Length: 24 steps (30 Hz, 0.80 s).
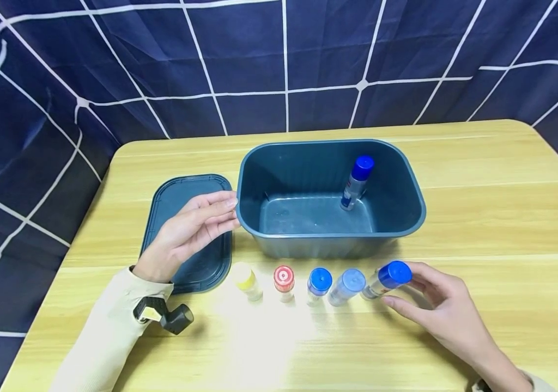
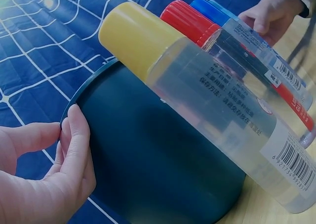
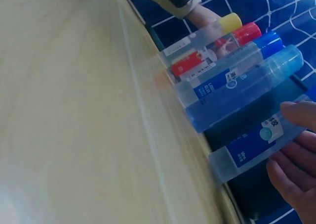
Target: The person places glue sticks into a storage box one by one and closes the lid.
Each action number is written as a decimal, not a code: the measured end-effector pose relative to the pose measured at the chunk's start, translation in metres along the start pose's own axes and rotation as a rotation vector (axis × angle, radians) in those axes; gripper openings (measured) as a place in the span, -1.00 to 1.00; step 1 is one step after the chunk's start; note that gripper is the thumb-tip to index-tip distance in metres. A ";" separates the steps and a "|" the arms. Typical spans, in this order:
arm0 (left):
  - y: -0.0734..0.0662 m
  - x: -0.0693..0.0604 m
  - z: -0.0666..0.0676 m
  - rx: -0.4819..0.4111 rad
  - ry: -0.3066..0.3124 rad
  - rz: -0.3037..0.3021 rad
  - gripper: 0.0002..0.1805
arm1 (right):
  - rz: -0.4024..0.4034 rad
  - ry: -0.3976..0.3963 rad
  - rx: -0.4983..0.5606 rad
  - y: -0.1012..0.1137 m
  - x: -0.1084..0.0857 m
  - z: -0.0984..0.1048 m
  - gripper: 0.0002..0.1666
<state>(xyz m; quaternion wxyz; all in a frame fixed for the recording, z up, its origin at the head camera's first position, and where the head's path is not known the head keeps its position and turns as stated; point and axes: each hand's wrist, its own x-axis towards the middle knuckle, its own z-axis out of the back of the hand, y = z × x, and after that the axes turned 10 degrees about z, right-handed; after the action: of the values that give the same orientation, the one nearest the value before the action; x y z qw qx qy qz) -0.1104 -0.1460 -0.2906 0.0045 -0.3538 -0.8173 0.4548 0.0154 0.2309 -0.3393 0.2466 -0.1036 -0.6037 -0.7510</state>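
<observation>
A blue-capped bottle [image 1: 389, 277] at the bin's [image 1: 308, 249] five o'clock is pinched by the right hand [image 1: 441, 307]; the left hand [image 1: 190, 226] grips the rim [image 1: 238, 188] at nine; a second bottle [image 1: 354, 188] inside, near three; on the table [image 1: 485, 218], four bottles [image 1: 319, 282] at six, a lid [image 1: 205, 258] towards eight; gridded cloth [image 1: 323, 60] at twelve.

Left hand [image 1: 195, 226]: at the bin's [image 1: 328, 247] left rim — fingers nearly straight, tips touching, forearm [image 1: 107, 332] angled inward. Right hand [image 1: 438, 307]: near the bin's front-right corner — thumb opposed to curved fingers, gripping.
</observation>
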 end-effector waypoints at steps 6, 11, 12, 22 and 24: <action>0.000 0.000 0.001 -0.010 0.022 -0.007 -0.86 | -0.001 -0.013 0.012 0.000 0.000 -0.004 -0.42; 0.000 0.002 0.000 -0.018 0.031 -0.005 -0.86 | 0.113 -0.029 0.088 -0.003 0.004 -0.008 -0.38; 0.000 0.002 0.000 -0.018 0.031 -0.004 -0.86 | 0.142 -0.031 0.108 -0.004 0.005 -0.009 -0.37; 0.001 0.004 0.001 -0.018 0.047 -0.006 -0.87 | 0.249 -0.042 0.109 -0.002 0.011 -0.006 -0.36; 0.001 0.004 0.001 -0.015 0.044 -0.006 -0.86 | 0.240 -0.046 0.088 0.001 0.012 -0.005 -0.36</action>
<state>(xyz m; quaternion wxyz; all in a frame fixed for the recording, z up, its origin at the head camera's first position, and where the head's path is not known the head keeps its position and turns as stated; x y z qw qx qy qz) -0.1133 -0.1439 -0.2928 0.0212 -0.3614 -0.8214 0.4407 0.0064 0.2234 -0.3338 0.3251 -0.1816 -0.6251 -0.6861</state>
